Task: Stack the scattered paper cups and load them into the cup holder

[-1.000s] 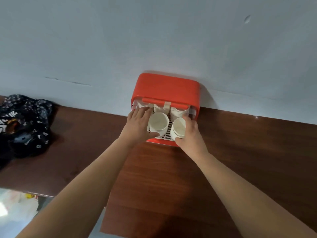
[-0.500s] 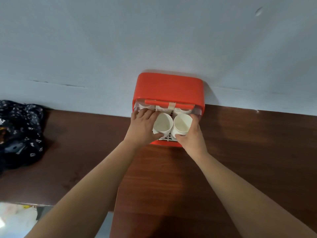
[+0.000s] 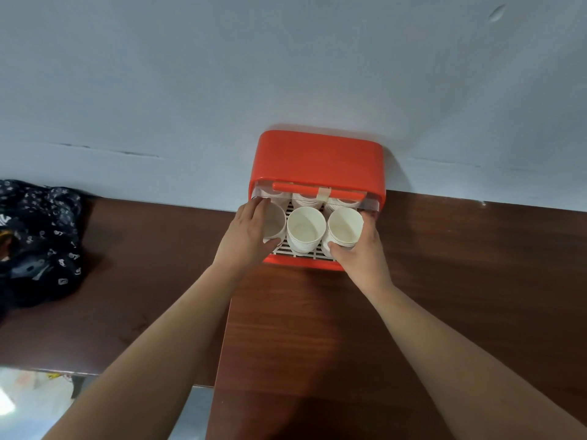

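Rising behind both grips, a pale blue-grey wall (image 3: 286,74) fills the upper half of the view. Below the hands runs a dark brown wooden table (image 3: 444,281). The orange cup holder (image 3: 317,157) stands on it against the wall, its raised lid just beyond the fingertips and its open front facing the person. Well off to the left of the left hand's grip lies a black patterned cloth bundle (image 3: 38,236).

The left hand (image 3: 244,239) wraps the left cup stack (image 3: 273,223), with fingers curled over the far rim and the thumb under the near side. The right hand (image 3: 362,252) clasps the right cup stack (image 3: 344,227), thumb at the near edge and fingers round the outer side. Between the two grips stands the middle cup stack (image 3: 305,228), with neither hand on it, close beside both held stacks. All three stacks sit mouth-up in the holder's front row on a white slatted grille (image 3: 287,247). Just behind the grips, under the lid, more cups (image 3: 305,200) show in a back row, partly hidden by the orange handle bar (image 3: 295,187).
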